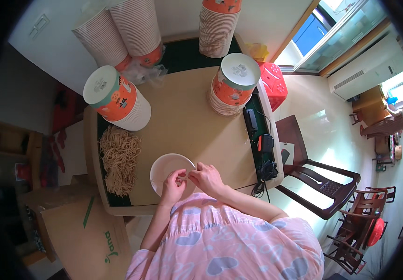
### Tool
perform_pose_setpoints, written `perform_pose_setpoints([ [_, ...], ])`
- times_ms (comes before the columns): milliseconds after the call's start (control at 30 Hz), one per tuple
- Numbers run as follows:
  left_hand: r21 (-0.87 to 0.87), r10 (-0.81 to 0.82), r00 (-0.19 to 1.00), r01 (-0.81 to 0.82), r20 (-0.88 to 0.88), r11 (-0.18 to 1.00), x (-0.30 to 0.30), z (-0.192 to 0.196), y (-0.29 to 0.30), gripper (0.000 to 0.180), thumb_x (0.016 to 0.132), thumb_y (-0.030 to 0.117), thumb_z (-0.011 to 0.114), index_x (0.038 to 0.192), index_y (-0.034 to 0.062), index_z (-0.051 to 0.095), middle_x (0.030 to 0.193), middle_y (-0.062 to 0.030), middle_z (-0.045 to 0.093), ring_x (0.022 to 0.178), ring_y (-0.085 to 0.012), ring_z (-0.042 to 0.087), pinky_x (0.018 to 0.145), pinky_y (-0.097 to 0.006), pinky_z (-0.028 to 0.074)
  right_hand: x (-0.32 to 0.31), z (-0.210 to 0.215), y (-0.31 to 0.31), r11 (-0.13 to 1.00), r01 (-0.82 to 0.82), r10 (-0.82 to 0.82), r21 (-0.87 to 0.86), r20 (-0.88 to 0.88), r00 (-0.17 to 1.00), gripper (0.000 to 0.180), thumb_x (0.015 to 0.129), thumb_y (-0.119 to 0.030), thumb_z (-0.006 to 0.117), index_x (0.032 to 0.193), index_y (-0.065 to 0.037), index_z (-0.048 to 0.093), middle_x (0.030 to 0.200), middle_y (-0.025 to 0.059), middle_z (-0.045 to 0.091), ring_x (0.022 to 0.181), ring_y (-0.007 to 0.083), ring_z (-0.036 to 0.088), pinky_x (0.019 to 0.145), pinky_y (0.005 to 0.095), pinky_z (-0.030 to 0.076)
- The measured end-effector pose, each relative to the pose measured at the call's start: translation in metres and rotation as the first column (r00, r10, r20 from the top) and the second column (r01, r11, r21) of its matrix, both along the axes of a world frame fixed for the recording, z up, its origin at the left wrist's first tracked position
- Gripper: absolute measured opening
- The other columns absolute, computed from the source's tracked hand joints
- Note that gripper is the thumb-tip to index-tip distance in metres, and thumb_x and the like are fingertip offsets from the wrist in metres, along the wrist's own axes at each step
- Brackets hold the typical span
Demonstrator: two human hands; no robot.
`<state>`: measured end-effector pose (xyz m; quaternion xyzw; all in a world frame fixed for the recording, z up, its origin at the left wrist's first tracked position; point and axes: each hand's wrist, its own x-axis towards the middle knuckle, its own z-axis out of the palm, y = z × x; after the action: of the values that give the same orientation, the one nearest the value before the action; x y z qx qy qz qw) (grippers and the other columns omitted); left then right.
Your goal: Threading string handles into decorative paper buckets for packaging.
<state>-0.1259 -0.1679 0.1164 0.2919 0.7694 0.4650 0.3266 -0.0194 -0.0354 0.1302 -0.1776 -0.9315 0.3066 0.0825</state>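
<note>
A white paper bucket [162, 164] stands with its mouth up at the near edge of the table, against my pink patterned clothing. My left hand [173, 187] is over its opening, thumb and fingers pinched together. Close beside it, my right hand [206, 179] pinches at the bucket's right rim. Between the fingertips is what looks like a thin string, mostly hidden by the fingers. Left of the bucket lies a loose bundle of beige strings [120, 160].
Upside-down stacks of orange-and-white buckets stand at left [126, 103] and right [233, 86]; the right one has strings around it. Taller stacks [138, 28] stand behind. Black chargers and a cable [267, 171] line the right edge. A dark chair [320, 182], a red stool [273, 86] and a cardboard box [85, 238] surround the table. A person [388, 123] is far right.
</note>
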Motion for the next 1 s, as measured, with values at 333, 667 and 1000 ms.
perform_pose_setpoints([
  [333, -0.006, 0.050, 0.999, -0.050, -0.006, 0.999, 0.003, -0.005, 0.010, 0.009, 0.080, -0.002, 0.060, 0.089, -0.0003, 0.063, 0.078, -0.0058, 0.066, 0.070, -0.0117, 0.064, 0.066, -0.024, 0.051, 0.000, -0.008, -0.002, 1.000, -0.002, 0.001, -0.031, -0.024, 1.000, 0.009, 0.078, -0.019, 0.063, 0.082, -0.011, 0.065, 0.076, 0.0052, 0.053, 0.072, 0.0223, 0.055, 0.064, 0.0358, 0.041],
  [667, 0.037, 0.079, 0.997, -0.079, -0.005, 0.996, 0.003, 0.009, 0.016, 0.005, 0.077, -0.001, 0.061, 0.082, 0.0008, 0.061, 0.073, -0.0064, 0.065, 0.067, -0.0125, 0.063, 0.062, -0.026, 0.050, 0.002, -0.004, -0.003, 1.000, -0.002, 0.001, -0.023, -0.049, 0.999, 0.008, 0.077, -0.019, 0.061, 0.077, -0.012, 0.065, 0.075, 0.0047, 0.053, 0.072, 0.0205, 0.056, 0.066, 0.0346, 0.040],
  [1000, 0.045, 0.076, 0.997, -0.078, 0.033, 0.996, 0.005, 0.009, 0.011, 0.005, 0.078, -0.002, 0.062, 0.082, 0.0015, 0.061, 0.073, -0.0028, 0.063, 0.066, -0.0081, 0.060, 0.061, -0.023, 0.048, 0.006, 0.009, -0.001, 0.989, 0.137, -0.127, 0.061, -0.147, 0.981, 0.013, 0.075, -0.016, 0.065, 0.087, -0.011, 0.065, 0.082, 0.0053, 0.053, 0.077, 0.0208, 0.054, 0.069, 0.0344, 0.039],
])
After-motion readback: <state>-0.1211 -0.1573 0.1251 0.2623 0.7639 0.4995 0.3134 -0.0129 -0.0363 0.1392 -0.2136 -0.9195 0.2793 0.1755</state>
